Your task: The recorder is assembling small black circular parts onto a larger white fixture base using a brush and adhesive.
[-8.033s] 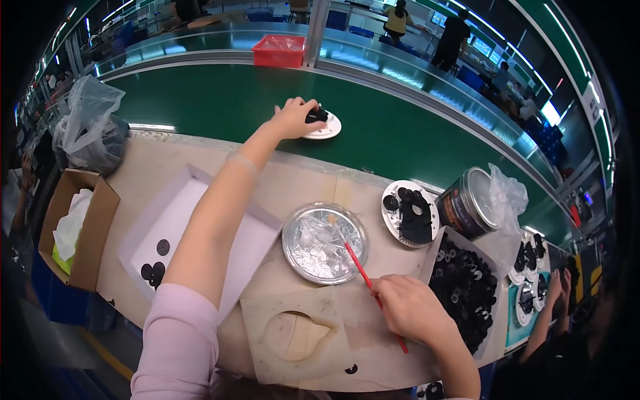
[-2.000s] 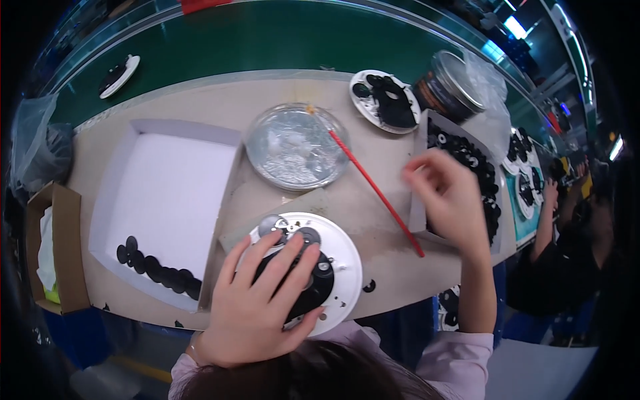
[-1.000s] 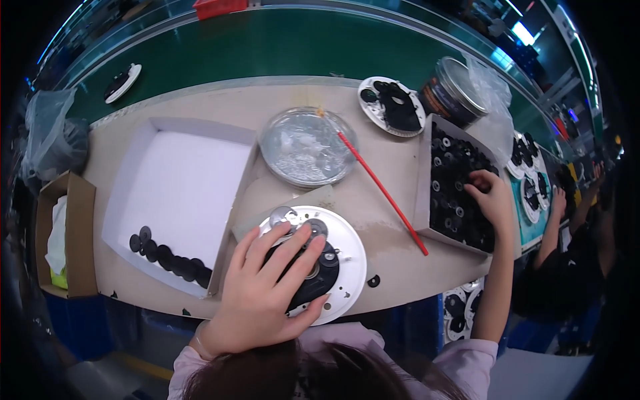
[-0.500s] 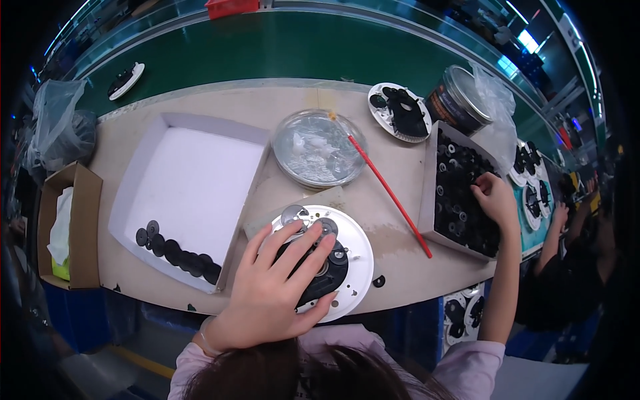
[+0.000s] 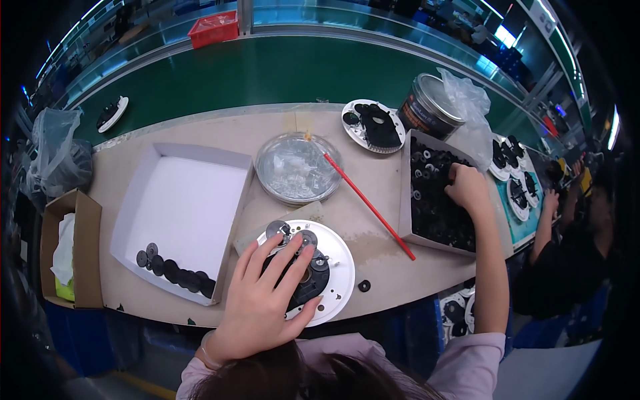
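My left hand [image 5: 267,290] lies with fingers spread over a white round plate [image 5: 340,267] near the table's front edge. Under those fingers are a black housing [image 5: 312,288] and several grey gears [image 5: 275,230], partly covered. My right hand [image 5: 469,190] reaches into a box of small black parts [image 5: 437,213], some of them ring-shaped or gear-like. Its fingers are bent together among the parts, and what they hold, if anything, is hidden. One loose black ring [image 5: 364,286] lies on the table right of the plate.
A shallow white tray [image 5: 183,207] holds several dark gears [image 5: 175,272]. Behind the plate stand a round clear dish [image 5: 299,170] and a red-handled brush [image 5: 370,207]. Another plate assembly [image 5: 375,127], a tin [image 5: 430,107] and a plastic bag [image 5: 470,110] stand farther back. A co-worker's arm [image 5: 543,223] shows at right.
The whole view has shifted, so the table sits lower and farther left. My right hand has moved deeper among the black parts. My left hand stays on the plate.
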`<state>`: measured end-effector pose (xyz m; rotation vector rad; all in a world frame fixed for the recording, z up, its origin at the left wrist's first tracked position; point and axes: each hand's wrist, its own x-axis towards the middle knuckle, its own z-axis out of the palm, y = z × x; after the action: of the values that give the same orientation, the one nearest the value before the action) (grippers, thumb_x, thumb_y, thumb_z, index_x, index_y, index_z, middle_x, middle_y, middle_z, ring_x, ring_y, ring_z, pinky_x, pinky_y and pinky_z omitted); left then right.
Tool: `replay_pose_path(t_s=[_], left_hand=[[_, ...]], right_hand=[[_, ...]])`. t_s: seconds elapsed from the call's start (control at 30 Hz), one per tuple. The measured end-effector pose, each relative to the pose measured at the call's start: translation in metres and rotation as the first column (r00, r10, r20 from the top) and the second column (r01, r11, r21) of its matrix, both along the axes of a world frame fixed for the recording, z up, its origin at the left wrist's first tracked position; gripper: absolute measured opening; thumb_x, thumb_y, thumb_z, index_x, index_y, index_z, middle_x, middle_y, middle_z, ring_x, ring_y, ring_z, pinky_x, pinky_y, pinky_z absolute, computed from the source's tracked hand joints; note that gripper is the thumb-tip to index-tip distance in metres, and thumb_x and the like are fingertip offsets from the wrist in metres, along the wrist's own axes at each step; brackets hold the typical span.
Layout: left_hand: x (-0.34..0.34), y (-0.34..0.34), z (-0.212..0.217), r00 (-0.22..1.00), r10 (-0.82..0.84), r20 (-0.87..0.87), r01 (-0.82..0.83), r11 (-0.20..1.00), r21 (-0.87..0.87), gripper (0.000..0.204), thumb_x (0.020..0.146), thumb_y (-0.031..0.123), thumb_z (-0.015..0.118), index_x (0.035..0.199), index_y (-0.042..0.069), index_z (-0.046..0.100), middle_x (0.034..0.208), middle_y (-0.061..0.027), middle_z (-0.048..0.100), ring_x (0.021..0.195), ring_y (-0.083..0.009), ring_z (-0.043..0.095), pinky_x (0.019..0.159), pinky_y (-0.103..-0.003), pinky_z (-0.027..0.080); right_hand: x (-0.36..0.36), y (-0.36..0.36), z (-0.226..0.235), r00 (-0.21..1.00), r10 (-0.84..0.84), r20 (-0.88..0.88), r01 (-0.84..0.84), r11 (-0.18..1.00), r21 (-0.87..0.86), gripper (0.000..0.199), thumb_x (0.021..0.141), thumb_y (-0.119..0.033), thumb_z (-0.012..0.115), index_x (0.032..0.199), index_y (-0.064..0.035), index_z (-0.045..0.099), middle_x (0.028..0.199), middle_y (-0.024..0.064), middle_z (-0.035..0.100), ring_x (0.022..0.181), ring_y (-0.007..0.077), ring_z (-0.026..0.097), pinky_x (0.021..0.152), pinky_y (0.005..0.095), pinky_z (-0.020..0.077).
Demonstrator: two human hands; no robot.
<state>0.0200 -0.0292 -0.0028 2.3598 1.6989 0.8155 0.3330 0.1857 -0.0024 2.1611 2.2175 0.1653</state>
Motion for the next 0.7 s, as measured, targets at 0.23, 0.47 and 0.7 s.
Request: replay_pose_path(t_s=[0.23, 0.47, 0.7], left_hand=[[0.0, -0.001, -0.003, 0.999, 0.003, 0.034, -0.004, 1.0, 0.018, 0.057, 0.062, 0.02, 0.069, 0.114, 0.005, 0.055, 0.121, -0.0118, 0.05, 0.112, -0.0327, 0.044, 0.094, -0.045, 0.035], [0.0, -0.002, -0.004, 0.999, -0.001, 0.041, 0.0, 1.0, 0.021, 0.057, 0.061, 0.02, 0.069, 0.114, 0.004, 0.055, 0.121, -0.0124, 0.05, 0.112, -0.0322, 0.045, 0.094, -0.044, 0.035], [0.004, 0.004, -0.005, 0.999, -0.004, 0.037, 0.003, 1.0, 0.025, 0.057, 0.059, 0.018, 0.069, 0.113, 0.004, 0.055, 0.121, -0.0125, 0.051, 0.111, -0.0324, 0.045, 0.093, -0.042, 0.035]], right_hand=[[0.028, 0.001, -0.013, 0.986, 0.052, -0.156, -0.026, 0.986, 0.166, 0.012, 0.071, -0.011, 0.06, 0.08, -0.0022, 0.058, 0.071, 0.0153, 0.062, 0.075, 0.0299, 0.063, 0.068, 0.0409, 0.0487], [0.021, -0.013, 0.002, 0.955, 0.06, -0.289, -0.085, 0.994, -0.072, 0.028, 0.066, -0.016, 0.064, 0.092, -0.0071, 0.062, 0.081, 0.0128, 0.064, 0.079, 0.0267, 0.063, 0.073, 0.0354, 0.0494], [0.019, -0.005, -0.008, 0.992, 0.127, -0.014, -0.127, 0.991, 0.043, 0.02, 0.066, -0.01, 0.06, 0.085, -0.0053, 0.063, 0.077, 0.0149, 0.064, 0.075, 0.0319, 0.062, 0.071, 0.0387, 0.0489]])
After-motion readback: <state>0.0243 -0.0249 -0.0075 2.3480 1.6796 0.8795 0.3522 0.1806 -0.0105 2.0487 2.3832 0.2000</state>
